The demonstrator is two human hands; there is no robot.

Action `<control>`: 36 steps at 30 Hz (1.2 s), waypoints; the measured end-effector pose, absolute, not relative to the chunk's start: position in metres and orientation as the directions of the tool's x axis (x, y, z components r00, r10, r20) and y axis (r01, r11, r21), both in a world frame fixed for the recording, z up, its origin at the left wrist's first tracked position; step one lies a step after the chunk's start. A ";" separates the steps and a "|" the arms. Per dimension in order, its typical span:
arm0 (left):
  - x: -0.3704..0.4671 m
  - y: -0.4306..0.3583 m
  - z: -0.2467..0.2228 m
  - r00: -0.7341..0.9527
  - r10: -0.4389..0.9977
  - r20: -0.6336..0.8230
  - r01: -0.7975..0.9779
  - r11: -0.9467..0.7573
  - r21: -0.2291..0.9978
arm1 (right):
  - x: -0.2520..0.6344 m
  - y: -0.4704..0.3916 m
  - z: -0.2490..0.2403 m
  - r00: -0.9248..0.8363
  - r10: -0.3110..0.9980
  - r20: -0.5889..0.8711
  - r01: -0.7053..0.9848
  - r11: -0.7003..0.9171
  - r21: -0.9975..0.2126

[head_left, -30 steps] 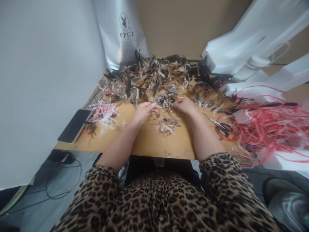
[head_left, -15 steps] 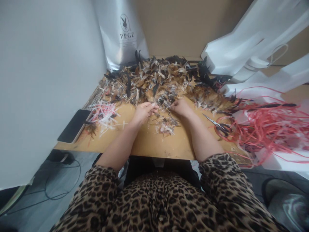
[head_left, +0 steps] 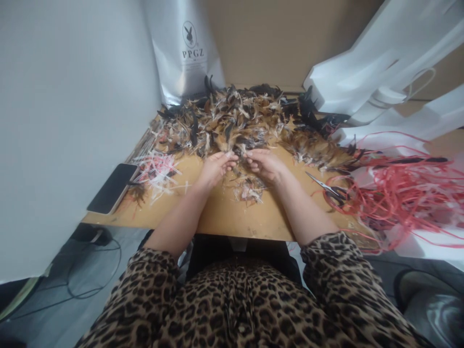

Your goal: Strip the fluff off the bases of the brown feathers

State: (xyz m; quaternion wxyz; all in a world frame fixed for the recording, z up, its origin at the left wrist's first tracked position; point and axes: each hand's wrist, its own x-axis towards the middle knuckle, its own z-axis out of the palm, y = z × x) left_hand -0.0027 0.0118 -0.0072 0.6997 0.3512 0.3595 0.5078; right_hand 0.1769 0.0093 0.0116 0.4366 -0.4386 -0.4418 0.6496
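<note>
A wide heap of brown, black and white feathers [head_left: 250,108] covers the back of the wooden tabletop [head_left: 232,217]. At its front edge my left hand [head_left: 217,166] is closed in a pinch on a small bunch of feathers [head_left: 225,140], tips pointing up and away. Close beside it, to the right, my right hand [head_left: 264,164] pinches a feather [head_left: 242,147] by its pale lower end. The two hands are a little apart. Below them lie loose pale feather scraps [head_left: 248,188].
A phone [head_left: 112,188] and a pile of pink and white strips [head_left: 157,169] lie at left. Scissors [head_left: 328,188] rest at right, beside tangled red plastic string [head_left: 406,193]. A row of brown feathers [head_left: 319,147] is behind the scissors. A silver bag [head_left: 186,53] stands behind.
My right hand has moved left from the feather heap toward my left hand, with a feather now in its fingers. My left hand has stayed in place holding its feathers.
</note>
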 end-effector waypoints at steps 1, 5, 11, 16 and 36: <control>-0.004 0.013 -0.007 0.215 0.965 -0.152 -0.488 0.241 0.839 | 0.175 0.010 0.008 -0.175 0.970 -0.169 -0.110 -0.190 -0.976; -0.009 0.016 -0.001 0.145 0.974 -0.172 -0.604 0.225 0.765 | 0.173 0.014 -0.004 0.076 0.996 0.041 0.239 0.022 -0.971; -0.012 0.018 0.004 0.112 0.973 -0.201 -0.658 0.224 0.719 | 0.178 0.017 -0.001 0.231 0.918 0.322 0.340 0.234 -0.911; -0.008 0.017 0.000 0.134 0.970 -0.201 -0.633 0.240 0.736 | 0.169 0.012 0.010 0.135 0.988 0.071 -0.146 0.091 -0.985; -0.009 0.016 0.001 0.122 0.975 -0.183 -0.588 0.220 0.778 | 0.156 0.002 0.017 0.061 0.985 0.163 -0.227 0.173 -0.958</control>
